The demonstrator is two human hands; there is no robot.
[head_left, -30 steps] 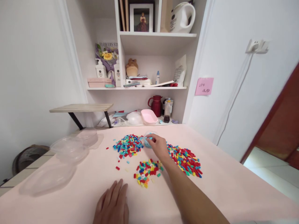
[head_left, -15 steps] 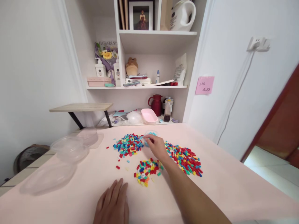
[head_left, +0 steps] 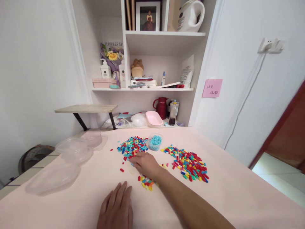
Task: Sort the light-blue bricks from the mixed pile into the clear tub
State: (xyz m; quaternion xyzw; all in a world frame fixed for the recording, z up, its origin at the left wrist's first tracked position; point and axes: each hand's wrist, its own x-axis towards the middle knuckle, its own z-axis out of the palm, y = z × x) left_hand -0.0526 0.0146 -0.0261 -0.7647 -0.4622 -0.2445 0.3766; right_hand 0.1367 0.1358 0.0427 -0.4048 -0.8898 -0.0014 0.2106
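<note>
My left hand (head_left: 116, 206) lies flat on the pink tabletop, fingers stretched out and holding nothing. Stretched over the table, my right hand (head_left: 145, 163) has its fingers together and pointing down at the near edge of a mixed pile of small toy bricks (head_left: 132, 144). Whatever is at its fingertips is too small to make out. Just beyond this hand stands a small clear tub of light-blue bricks (head_left: 155, 142). A smaller brick pile (head_left: 146, 183) is partly hidden beneath my right wrist. To the right spreads a larger, mostly red pile (head_left: 193, 163).
Clear plastic containers (head_left: 75, 149) and a clear lid-like piece (head_left: 53, 178) sit at the table's left. A small wooden stand (head_left: 87, 108) rises behind them. Along the back are a pink basin (head_left: 154, 118), a red jug (head_left: 161, 107) and a bottle (head_left: 172, 114).
My right hand has moved from the clear tub toward me and left, to the near edge of the mixed pile. The tub is now uncovered. My left hand stays flat.
</note>
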